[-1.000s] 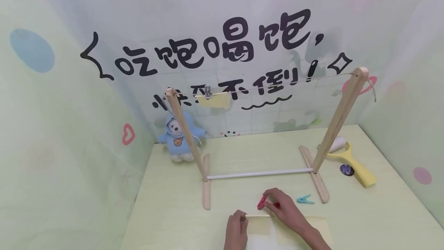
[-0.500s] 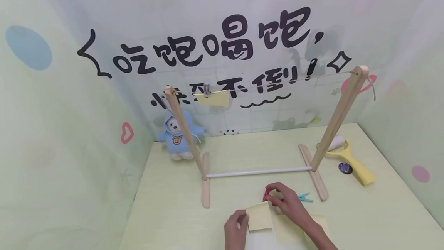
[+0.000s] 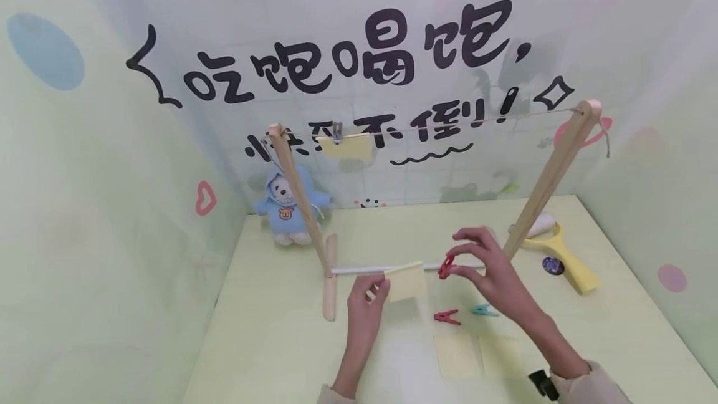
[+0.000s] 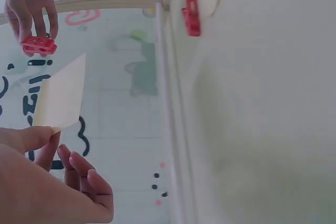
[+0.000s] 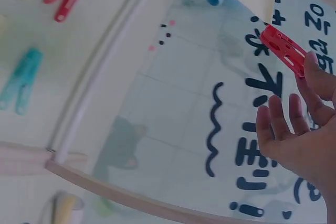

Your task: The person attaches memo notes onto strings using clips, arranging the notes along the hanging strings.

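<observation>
Plush bear (image 3: 288,209): sits at the table's 10 o'clock corner, behind the left post of the wooden rack (image 3: 298,198).
Hung note (image 3: 346,145): clipped to the string near the rack's left post.
Left hand (image 3: 364,304): raised above the table; thumb and forefinger pinch the lower left corner of a yellow paper square (image 3: 406,280), other fingers loosely curled.
Yellow paper square: held in the air, in front of the rack's white bottom bar.
Right hand (image 3: 493,276): raised at 3 o'clock of the paper; thumb and forefinger pinch a red clothespin (image 3: 446,266), remaining fingers spread.
Red clothespin: in the air, just right of the paper's edge, apart from it.
Table (image 3: 617,329): a second red clip (image 3: 447,317) and a teal clip (image 3: 484,311) lie below the hands; two yellow sheets (image 3: 457,354) at 6 o'clock.
</observation>
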Available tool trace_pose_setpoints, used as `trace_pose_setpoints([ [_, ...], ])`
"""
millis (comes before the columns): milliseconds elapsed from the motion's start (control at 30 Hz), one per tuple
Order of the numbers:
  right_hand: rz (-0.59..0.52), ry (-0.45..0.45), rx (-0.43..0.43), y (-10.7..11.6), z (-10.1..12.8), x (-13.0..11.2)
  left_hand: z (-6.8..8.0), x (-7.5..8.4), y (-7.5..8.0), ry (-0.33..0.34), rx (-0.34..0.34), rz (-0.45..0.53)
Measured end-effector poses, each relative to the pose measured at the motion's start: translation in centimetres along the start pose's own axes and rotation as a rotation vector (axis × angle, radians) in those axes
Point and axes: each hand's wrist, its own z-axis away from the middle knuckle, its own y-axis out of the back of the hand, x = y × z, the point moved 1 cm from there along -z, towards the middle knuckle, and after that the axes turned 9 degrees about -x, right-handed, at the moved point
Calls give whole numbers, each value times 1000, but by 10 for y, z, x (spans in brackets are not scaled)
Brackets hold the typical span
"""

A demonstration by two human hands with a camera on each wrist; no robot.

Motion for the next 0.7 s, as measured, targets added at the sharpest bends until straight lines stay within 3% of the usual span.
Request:
trace_pose_setpoints([
  [400,-11,166,0,69,-66,-60,-51,99,31,-264,-15,-48],
  [700,12,295,106,98,-117,-96,-78,161,49,-345,-58,13],
])
